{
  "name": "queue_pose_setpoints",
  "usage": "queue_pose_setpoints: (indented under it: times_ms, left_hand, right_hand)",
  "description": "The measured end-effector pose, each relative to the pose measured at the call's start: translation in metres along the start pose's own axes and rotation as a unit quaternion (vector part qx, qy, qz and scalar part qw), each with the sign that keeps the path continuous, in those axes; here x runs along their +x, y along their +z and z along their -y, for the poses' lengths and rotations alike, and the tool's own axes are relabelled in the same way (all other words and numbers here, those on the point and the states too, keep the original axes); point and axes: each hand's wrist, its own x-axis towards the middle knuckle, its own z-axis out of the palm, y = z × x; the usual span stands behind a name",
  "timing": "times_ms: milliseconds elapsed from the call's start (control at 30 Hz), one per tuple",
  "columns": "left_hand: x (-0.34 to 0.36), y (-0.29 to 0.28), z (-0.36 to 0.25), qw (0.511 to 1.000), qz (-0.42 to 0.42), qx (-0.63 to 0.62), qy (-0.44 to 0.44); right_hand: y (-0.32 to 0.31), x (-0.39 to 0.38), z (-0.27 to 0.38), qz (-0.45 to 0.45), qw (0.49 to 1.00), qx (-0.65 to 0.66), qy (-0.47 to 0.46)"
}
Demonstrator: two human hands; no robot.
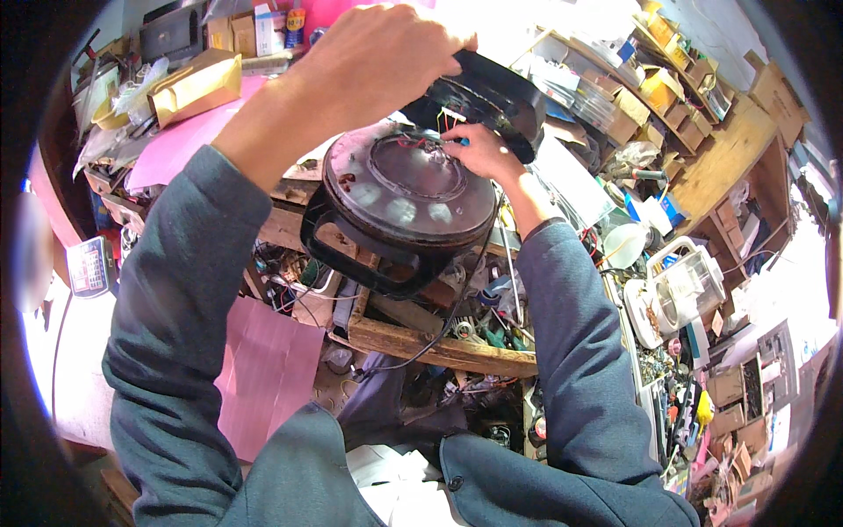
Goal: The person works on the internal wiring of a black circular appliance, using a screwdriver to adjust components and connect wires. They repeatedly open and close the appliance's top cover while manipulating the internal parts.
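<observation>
Left hand (378,53) clamped on black base cover (492,92); right hand (479,149) seemingly pinching wires at cooker underside (408,189) rim; clutter close around

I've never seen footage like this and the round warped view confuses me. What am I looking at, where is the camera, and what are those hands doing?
There is no machine here: a person wears a wide-angle camera on the head, looking down, which is why the picture is round and straight edges bend. The two grey sleeves rising from the bottom are the person's own arms.

The left hand grips the black base cover and tilts it up. The right hand has its fingers in the gap at some small coloured wires. Below is a round, dark kitchen appliance, upside down, resting on a cluttered wooden workbench. A pink sheet lies lower left, and a white jug-like appliance sits to the right.
</observation>
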Motion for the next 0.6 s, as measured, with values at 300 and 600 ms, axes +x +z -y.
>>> queue_pose_setpoints:
  times_ms: [300, 600]
  left_hand:
    - [0.002, 0.002, 0.006, 1.000, -0.008, -0.001, 0.020]
    - [0.019, -0.011, 0.001, 0.996, 0.053, 0.057, 0.034]
  right_hand:
    - [-0.006, -0.008, 0.006, -0.049, 0.997, 0.051, 0.007]
    - [-0.005, -0.040, 0.036, -0.247, 0.960, 0.133, -0.006]
